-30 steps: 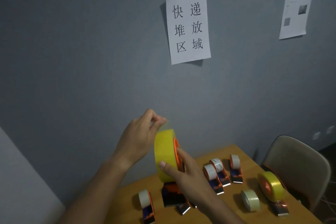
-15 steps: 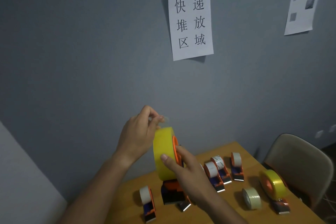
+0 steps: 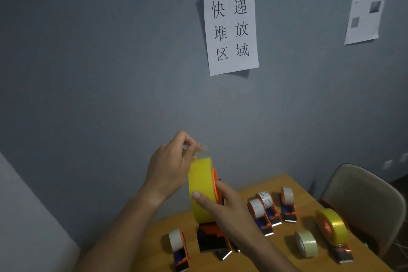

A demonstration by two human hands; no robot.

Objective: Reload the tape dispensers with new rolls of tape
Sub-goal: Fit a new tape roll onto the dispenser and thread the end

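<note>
A yellow tape roll (image 3: 201, 190) sits on an orange-and-black dispenser (image 3: 212, 238) that I hold up above the wooden table (image 3: 293, 185). My right hand (image 3: 225, 210) grips the roll and dispenser from the right side, thumb across the yellow face. My left hand (image 3: 172, 165) pinches the clear loose tape end (image 3: 204, 152) just above the roll's top. On the table stand several small dispensers with white rolls (image 3: 256, 207), another dispenser with a yellow roll (image 3: 333, 227), and a loose pale roll (image 3: 306, 244).
A small dispenser (image 3: 180, 249) stands at the table's near left. A beige chair (image 3: 362, 201) sits at the table's right end. The grey wall carries a paper sign (image 3: 231, 28) and a second sheet (image 3: 366, 4).
My left hand has drawn the tape end slightly up off the roll. The roll and my right hand stay about where they were.
</note>
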